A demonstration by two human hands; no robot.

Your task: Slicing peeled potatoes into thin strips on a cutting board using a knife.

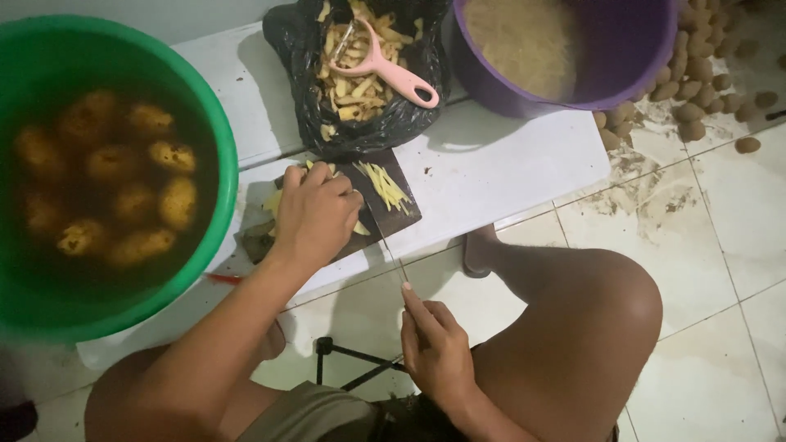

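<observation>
My left hand (315,214) presses down on a peeled potato (359,227) on a dark cutting board (401,214). My right hand (436,348) grips a knife (386,239) whose thin blade reaches up to the board beside my left fingers. A small heap of yellow potato strips (385,186) lies on the board to the right of the blade.
A green bucket (214,123) of water holds several peeled potatoes at left. A black bag (303,49) of peels with a pink peeler (383,67) sits behind the board. A purple bucket (606,57) of cut strips and unpeeled potatoes (696,90) are at right.
</observation>
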